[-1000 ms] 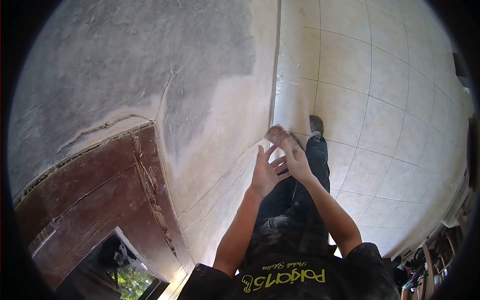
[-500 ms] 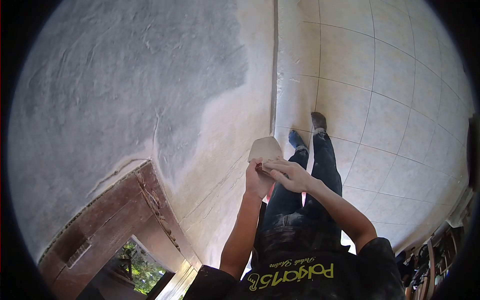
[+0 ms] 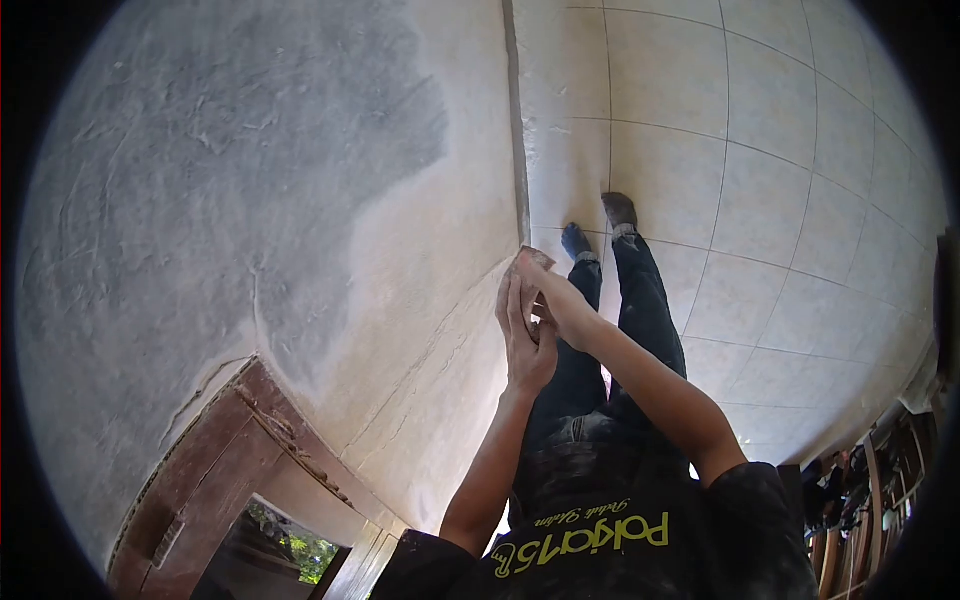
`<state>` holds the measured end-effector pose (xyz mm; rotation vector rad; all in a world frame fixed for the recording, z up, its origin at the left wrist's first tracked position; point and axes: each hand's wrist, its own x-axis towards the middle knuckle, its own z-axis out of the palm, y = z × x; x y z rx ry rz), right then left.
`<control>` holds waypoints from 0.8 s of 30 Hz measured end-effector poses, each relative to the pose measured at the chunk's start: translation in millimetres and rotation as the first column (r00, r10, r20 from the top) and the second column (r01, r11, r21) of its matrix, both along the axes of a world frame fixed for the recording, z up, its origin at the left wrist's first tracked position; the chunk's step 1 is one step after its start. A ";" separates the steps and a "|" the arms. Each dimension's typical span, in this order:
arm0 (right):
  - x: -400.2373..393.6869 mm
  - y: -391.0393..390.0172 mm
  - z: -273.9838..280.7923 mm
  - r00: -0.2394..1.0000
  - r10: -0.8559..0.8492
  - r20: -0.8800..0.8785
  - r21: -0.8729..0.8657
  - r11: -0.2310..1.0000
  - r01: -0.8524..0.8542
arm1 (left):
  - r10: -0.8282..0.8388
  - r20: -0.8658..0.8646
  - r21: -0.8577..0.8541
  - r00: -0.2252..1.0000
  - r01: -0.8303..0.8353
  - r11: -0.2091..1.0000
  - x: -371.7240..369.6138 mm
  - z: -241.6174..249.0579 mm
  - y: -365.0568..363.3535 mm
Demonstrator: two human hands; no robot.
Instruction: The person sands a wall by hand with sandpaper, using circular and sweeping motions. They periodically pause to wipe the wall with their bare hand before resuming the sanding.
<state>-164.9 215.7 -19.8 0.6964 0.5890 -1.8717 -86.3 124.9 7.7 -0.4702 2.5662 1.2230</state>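
Observation:
Both of my hands are together in front of my legs, close to the wall. Between them is a small folded piece of sandpaper [image 3: 537,257], reddish-brown where it shows past the fingers. My left hand [image 3: 525,345] has its fingers stretched up along the piece, with the thumb on the near side. My right hand [image 3: 565,305] reaches across from the right, its fingers on the upper part of the piece. The hands cover most of it.
A wall [image 3: 430,270] with grey and whitish plaster patches and cracks rises on the left. Below it is a brown wooden frame [image 3: 230,450] around an opening. Pale floor tiles [image 3: 665,180] lie on the right. Wooden slats [image 3: 870,500] stand at the lower right.
The beige face of the sheet, spread out earlier, is now turned or folded out of sight. My right hand has moved up and my left fingers have straightened along the piece.

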 end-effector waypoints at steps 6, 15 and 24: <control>11.9 -8.9 -24.9 0.953 -0.142 0.268 -0.242 0.948 0.209 | -0.210 -0.004 -0.151 0.978 0.206 0.967 17.6 5.6 -10.9; 38.2 -40.9 -32.5 0.994 -0.096 -0.050 0.236 0.966 0.105 | -0.253 0.090 -0.034 0.963 0.257 0.966 40.1 21.7 -38.5; 64.3 -124.5 26.9 0.756 0.236 -0.610 0.560 0.803 0.202 | -0.227 -0.126 -0.450 0.966 0.149 0.881 52.2 147.6 -107.2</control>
